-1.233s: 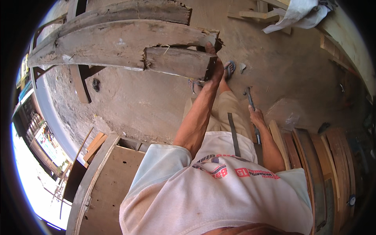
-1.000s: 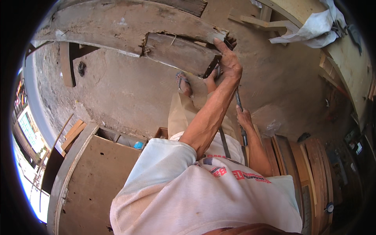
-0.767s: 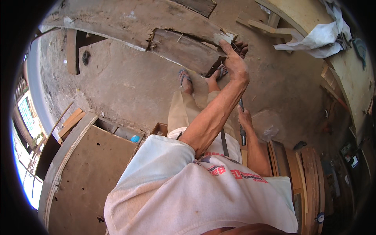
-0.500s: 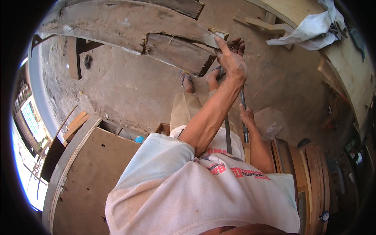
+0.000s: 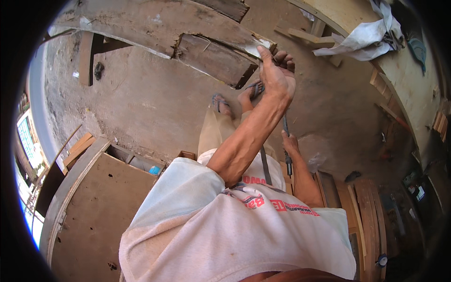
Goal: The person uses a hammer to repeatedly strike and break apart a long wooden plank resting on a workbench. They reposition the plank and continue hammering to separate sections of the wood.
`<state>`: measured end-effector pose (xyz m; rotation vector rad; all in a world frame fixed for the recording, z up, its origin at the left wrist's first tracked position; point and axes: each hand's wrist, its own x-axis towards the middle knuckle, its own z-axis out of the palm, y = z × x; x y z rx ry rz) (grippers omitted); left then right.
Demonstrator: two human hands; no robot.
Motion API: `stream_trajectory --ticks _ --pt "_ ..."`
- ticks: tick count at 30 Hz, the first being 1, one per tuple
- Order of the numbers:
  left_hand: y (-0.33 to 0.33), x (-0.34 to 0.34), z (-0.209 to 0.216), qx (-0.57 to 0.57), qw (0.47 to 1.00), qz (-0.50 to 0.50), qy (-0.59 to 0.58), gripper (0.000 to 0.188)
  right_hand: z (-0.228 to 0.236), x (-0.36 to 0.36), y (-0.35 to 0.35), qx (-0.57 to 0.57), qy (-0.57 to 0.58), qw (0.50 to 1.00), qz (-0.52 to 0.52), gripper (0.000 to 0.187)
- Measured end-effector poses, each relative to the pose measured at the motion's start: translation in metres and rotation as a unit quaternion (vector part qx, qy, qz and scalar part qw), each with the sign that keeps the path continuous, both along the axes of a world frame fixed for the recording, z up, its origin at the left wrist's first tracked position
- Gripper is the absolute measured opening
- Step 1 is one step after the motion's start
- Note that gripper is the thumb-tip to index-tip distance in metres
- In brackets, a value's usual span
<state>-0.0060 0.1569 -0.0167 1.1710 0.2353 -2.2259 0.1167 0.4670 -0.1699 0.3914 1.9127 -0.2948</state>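
A long, worn brown wooden board [image 5: 127, 26] with a broken edge and a notched, boxed section [image 5: 213, 58] spans the upper left. My left hand [image 5: 277, 75] is at its right end, thumb against the pale, bare corner and fingers curled around beside it. Lower down, my right hand [image 5: 290, 141] is closed on a dark rod-like tool [image 5: 288, 162] with a thick black lower end. The tool's upper end passes out of sight behind my left wrist, so its head is hidden.
My sandalled feet [image 5: 222, 104] stand on the dusty floor beneath the board. A large brown panelled piece [image 5: 103, 197] stands at lower left, stacked wooden boards [image 5: 369, 207] at lower right. A white cloth [image 5: 361, 40] hangs over a pale curved surface [image 5: 399, 66] at upper right; wood scraps [image 5: 310, 37] lie nearby.
The whole view has shifted a little, with surroundings sliding left. My left hand keeps its place at the board's end; my right hand still grips the tool.
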Motion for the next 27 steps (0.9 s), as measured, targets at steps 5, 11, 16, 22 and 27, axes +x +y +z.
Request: stream_trajectory --ticks 5,11,16,22,27 --pt "0.008 0.005 -0.016 -0.096 0.988 -0.078 -0.090 0.063 0.041 0.002 -0.024 -0.010 -0.011 1.000 -0.014 0.075" --pt "-0.010 -0.013 -0.080 -0.145 0.966 -0.113 -0.184 0.072 0.035 -0.010 0.004 -0.041 0.186 0.977 0.094 0.070" --pt "-0.035 -0.011 -0.187 -0.332 0.861 -0.048 -0.383 0.076 0.049 -0.061 0.007 0.005 0.115 0.990 0.086 0.077" --pt "-0.088 -0.004 -0.227 -0.418 0.760 -0.100 -0.487 0.069 0.018 -0.165 0.051 0.018 0.033 0.976 0.213 0.078" --pt "-0.016 -0.057 -0.144 -0.403 0.831 0.018 -0.383 0.064 0.008 -0.247 0.081 0.048 0.046 0.969 0.238 0.075"
